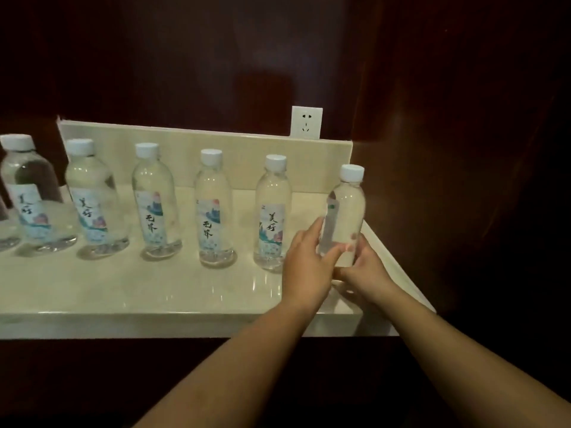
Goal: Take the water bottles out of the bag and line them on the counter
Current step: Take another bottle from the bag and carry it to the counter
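Our left hand (306,261) and right hand (364,270) both curl round the bottle (344,211) at the row's (213,211) three o'clock end, likely to steady it upright.

The left hand (304,257) and right hand (363,268) around the end bottle (347,208) of a row (213,208) on the counter (123,288).

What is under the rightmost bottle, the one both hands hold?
The cream counter, near its right corner. The left hand and right hand cover the base of the rightmost bottle, so whether it stands on the surface cannot be seen.
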A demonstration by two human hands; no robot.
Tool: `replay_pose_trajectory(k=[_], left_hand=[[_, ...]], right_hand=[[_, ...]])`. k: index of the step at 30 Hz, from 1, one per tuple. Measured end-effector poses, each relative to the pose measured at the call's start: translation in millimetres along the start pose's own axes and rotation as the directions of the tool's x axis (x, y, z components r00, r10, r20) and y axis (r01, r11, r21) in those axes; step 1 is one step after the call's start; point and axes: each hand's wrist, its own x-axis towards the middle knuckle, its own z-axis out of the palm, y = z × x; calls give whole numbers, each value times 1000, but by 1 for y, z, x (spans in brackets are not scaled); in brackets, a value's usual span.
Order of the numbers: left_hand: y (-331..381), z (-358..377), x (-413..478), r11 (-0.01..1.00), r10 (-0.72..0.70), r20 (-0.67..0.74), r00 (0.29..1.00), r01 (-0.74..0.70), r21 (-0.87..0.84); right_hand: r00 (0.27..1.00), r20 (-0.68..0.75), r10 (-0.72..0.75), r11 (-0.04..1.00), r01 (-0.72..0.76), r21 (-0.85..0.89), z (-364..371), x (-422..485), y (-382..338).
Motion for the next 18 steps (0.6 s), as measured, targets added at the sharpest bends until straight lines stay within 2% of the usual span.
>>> replay_pose_trajectory(k=[2, 7, 10, 14, 16, 18], left_hand=[[-7, 4, -2, 999, -23, -48, 999, 25, 35], [-16, 10, -3, 997, -54, -136, 989, 62, 54], [-16, 13, -4, 992, -43, -143, 989, 58, 108], [-11, 15, -8, 978, 16, -123, 992, 10, 208], [-8, 14, -11, 980, 8, -104, 995, 13, 197], [-6, 13, -13, 982, -23, -84, 996, 38, 183]], right_hand=[[1000, 18, -19, 999, 18, 41, -2, 7, 7], [997, 71, -17, 1000, 18, -3, -10, 12, 12], [995, -51, -83, 996, 82, -32, -5, 13, 15], [967, -214, -136, 950, 66, -304, 6, 14, 15], [971, -197, -133, 956, 74, -282, 4, 14, 14], [987, -129, -98, 984, 76, -162, -1, 18, 16]])
